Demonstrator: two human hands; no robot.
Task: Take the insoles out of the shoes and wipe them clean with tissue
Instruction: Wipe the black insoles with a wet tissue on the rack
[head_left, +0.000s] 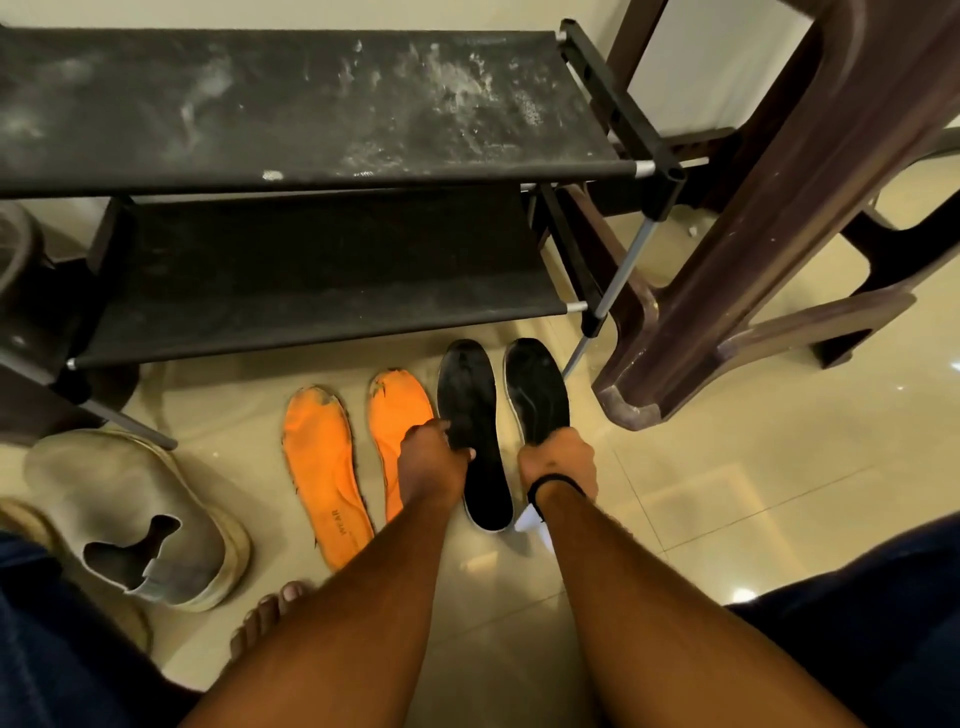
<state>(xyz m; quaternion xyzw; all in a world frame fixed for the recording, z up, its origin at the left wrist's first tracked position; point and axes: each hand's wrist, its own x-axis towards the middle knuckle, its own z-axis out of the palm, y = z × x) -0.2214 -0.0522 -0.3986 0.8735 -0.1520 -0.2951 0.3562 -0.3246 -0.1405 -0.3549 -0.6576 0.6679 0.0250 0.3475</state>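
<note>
Black insoles (470, 415) look light, bendy; my left hand (431, 460) pinches one midway, right hand (558, 460) pinches its 3 o'clock neighbour's heel.

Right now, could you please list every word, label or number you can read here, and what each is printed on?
"WEAR", roughly; small and blurred: dark print near the heel of the left orange foam insole.
Nothing legible on the other orange insole, the two black insoles, the beige slip-on shoe or the dusty black fabric shoe rack.
</note>
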